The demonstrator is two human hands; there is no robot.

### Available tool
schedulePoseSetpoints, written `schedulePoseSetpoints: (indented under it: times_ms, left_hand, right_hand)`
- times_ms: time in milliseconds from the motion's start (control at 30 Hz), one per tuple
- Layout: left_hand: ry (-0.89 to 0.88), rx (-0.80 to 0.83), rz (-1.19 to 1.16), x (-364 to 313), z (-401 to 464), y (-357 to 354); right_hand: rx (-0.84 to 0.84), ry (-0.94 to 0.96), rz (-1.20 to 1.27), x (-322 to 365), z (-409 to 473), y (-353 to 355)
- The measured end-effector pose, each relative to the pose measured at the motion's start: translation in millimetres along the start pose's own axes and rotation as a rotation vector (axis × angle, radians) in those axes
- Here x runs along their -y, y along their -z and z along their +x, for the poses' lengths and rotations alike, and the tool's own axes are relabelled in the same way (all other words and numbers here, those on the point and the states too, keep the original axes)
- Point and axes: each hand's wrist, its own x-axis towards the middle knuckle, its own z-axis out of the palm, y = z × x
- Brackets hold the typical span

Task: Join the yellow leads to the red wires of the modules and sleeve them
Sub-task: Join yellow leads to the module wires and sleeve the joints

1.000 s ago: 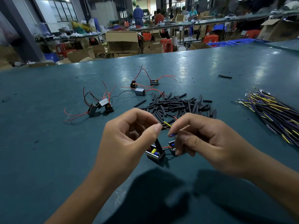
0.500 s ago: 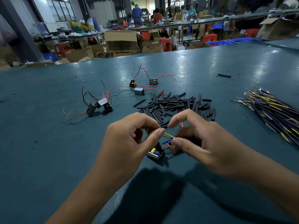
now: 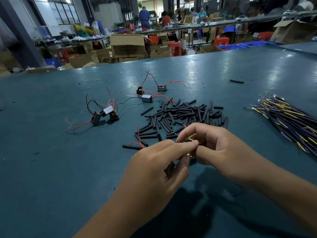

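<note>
My left hand and my right hand meet fingertip to fingertip above the table, pinching a yellow lead between them. A thin red wire loops out to the left of my left fingers. The module under my hands is hidden. Black sleeves lie heaped just beyond my hands. A bundle of yellow and purple leads lies at the right. Small black modules with red wires sit in one group at the left and another farther back.
The work surface is a teal table. One stray black sleeve lies far right at the back. Cardboard boxes, red stools and people at benches stand beyond the table's far edge.
My hands have closed together and shifted, now covering the module that stood in view below them. The fingertips have come onto the yellow lead.
</note>
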Motion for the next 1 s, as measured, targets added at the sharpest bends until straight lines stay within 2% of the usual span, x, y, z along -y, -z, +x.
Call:
schedulePoseSetpoints:
  times_ms: [133,200,300,367,500,567,633,800,1000]
  left_hand:
    - [-0.001,-0.01,0.016,2,2,3]
    - [0.024,-0.082,-0.016,5,5,9]
    - [0.184,-0.254,-0.147,22,10,29]
    - [0.307,-0.286,-0.271,39,13,43]
    - [0.507,-0.044,-0.418,65,12,47]
    - [0.532,0.084,-0.439,70,9,44]
    - [0.52,0.132,-0.515,68,9,41]
    - [0.479,0.122,-0.544,61,7,24]
    - [0.469,0.004,-0.576,56,5,-2]
  right_hand:
    - [-0.015,-0.015,0.036,-3,2,-1]
    - [-0.063,-0.009,0.042,-4,2,-2]
    - [-0.115,-0.013,0.014,-3,1,0]
    - [-0.111,-0.015,0.007,-3,1,0]
    - [-0.121,-0.007,-0.021,-5,2,-2]
    - [-0.131,-0.007,-0.031,-7,2,-1]
    - [-0.137,-0.006,-0.029,-8,2,0]
    - [-0.137,0.021,-0.046,-10,2,-2]
    - [-0.221,0.004,-0.109,-13,3,-3]
